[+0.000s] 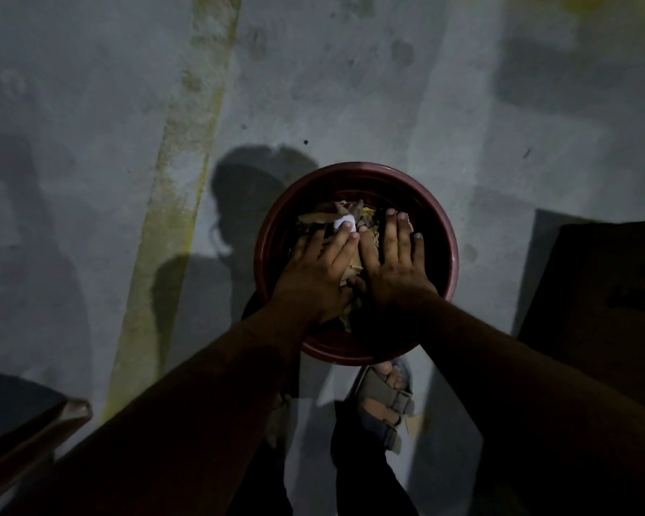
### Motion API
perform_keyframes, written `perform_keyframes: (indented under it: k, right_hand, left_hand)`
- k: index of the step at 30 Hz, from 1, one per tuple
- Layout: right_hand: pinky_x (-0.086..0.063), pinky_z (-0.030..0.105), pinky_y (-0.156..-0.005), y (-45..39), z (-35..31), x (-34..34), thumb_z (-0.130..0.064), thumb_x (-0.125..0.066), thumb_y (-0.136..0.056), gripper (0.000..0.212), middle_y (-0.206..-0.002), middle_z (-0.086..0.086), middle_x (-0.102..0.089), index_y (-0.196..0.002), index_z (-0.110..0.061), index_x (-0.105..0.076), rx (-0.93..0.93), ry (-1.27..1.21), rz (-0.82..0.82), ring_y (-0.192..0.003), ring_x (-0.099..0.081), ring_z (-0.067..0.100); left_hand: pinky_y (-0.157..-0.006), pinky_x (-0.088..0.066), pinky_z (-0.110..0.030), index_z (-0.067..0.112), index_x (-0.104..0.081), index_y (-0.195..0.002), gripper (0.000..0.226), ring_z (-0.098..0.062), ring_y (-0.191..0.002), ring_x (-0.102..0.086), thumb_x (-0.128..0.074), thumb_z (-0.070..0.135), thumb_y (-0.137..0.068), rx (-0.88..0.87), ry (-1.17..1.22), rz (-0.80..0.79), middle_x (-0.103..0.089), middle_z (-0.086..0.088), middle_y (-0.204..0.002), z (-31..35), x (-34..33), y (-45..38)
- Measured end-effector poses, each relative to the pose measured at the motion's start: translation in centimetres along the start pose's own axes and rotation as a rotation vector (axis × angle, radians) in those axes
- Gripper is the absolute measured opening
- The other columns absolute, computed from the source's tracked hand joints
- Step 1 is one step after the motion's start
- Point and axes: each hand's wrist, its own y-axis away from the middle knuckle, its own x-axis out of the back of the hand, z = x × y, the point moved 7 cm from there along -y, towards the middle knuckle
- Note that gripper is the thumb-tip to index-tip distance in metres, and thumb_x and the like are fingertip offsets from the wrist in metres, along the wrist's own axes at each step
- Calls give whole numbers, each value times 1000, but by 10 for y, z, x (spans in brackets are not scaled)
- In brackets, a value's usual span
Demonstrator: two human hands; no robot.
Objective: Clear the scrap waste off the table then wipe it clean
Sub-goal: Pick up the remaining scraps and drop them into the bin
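A round dark-red bin point(448, 236) stands on the grey floor in front of my feet. It holds brown scrap pieces point(323, 216) and a small white scrap point(342, 221). My left hand point(315, 271) lies flat on the scraps, fingers straight, fingertips by the white piece. My right hand point(393, 260) lies flat beside it, fingers spread and straight, pressing on the pile. Both palms face down inside the bin.
A yellow painted stripe point(172, 202) runs along the concrete floor to the left. A dark boxy object point(604, 310) sits at the right. A brown wooden edge point(30, 445) shows at lower left. My sandalled foot point(386, 400) is just below the bin.
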Motion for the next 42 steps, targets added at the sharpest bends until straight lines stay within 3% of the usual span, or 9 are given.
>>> perform_keyframes:
  k: [5, 11, 17, 20, 24, 28, 33, 37, 42]
  right_hand:
    - [5, 55, -123, 21, -2, 32, -58, -31, -103, 79, -163, 19, 29, -161, -24, 11, 4, -185, -30, -151, 27, 36]
    - [8, 54, -123, 94, -15, 97, -55, -33, -104, 72, -168, 10, 20, -162, -30, 3, -19, -300, 12, -153, 23, 27]
    - [2, 62, -122, 208, -34, 227, -61, -16, -97, 72, -170, 3, 10, -161, -27, -10, -116, -350, 123, -156, 14, 22]
    - [-2, 63, -122, 288, -45, 299, -53, -28, -103, 64, -171, 1, 5, -160, -26, -21, -158, -405, 227, -157, 9, 21]
    - [-4, 64, -122, 399, -50, 377, -50, -28, -104, 60, -171, 1, 4, -159, -28, -21, -280, -422, 378, -157, 7, 22]
    - [-8, 63, -122, 514, -42, 422, -51, -29, -105, 59, -171, 2, 0, -159, -29, -21, -437, -450, 538, -157, 5, 21]
    - [-6, 59, -123, 640, -22, 424, -54, -30, -102, 62, -171, 1, 3, -160, -31, -21, -682, -483, 686, -157, 7, 20]
    - [-7, 59, -122, 736, 11, 385, -55, -29, -101, 62, -171, -4, 4, -159, -34, -21, -871, -539, 808, -157, 6, 17]
    - [2, 54, -124, 860, 55, 300, -55, -24, -102, 63, -170, -5, 12, -160, -34, -15, -1136, -619, 821, -155, 15, 14]
  left_hand:
    - [-120, -4, -60, 18, -18, -160, 79, -32, -155, -9, -39, 55, -93, 52, -8, 36, -9, -6, -170, 6, 30, 12]
    - [-120, -9, -63, 20, -22, -160, 81, -26, -157, -5, -36, 63, -93, 52, -27, 70, -12, -7, -169, 21, 104, 62]
    - [-121, -7, -57, 22, -25, -160, 77, -26, -156, -11, -26, 56, -91, 64, -51, 113, -16, -5, -169, 69, 259, 130]
    - [-121, -15, -57, 24, -18, -161, 74, -26, -157, -6, -29, 55, -95, 2, -100, 138, -10, -6, -170, 111, 354, 171]
    - [-121, -14, -58, 19, -22, -160, 74, -28, -156, -11, -14, 55, -95, -138, -168, 160, -17, -9, -168, 177, 458, 225]
    - [-119, -17, -58, 20, -25, -159, 70, -27, -155, -14, -23, 52, -97, -338, -163, 232, -20, -8, -168, 253, 525, 273]
    - [-122, -12, -55, 25, -10, -162, 69, -22, -157, 1, -15, 58, -101, -536, -219, 285, -5, -4, -170, 351, 560, 328]
    - [-120, -19, -56, 24, -19, -160, 69, -24, -156, -9, -27, 57, -101, -732, -192, 257, -13, -5, -169, 453, 547, 357]
    - [-117, -26, -58, 25, -20, -158, 67, -29, -153, -23, -29, 55, -99, -1011, -214, 152, -24, -7, -166, 598, 487, 397]
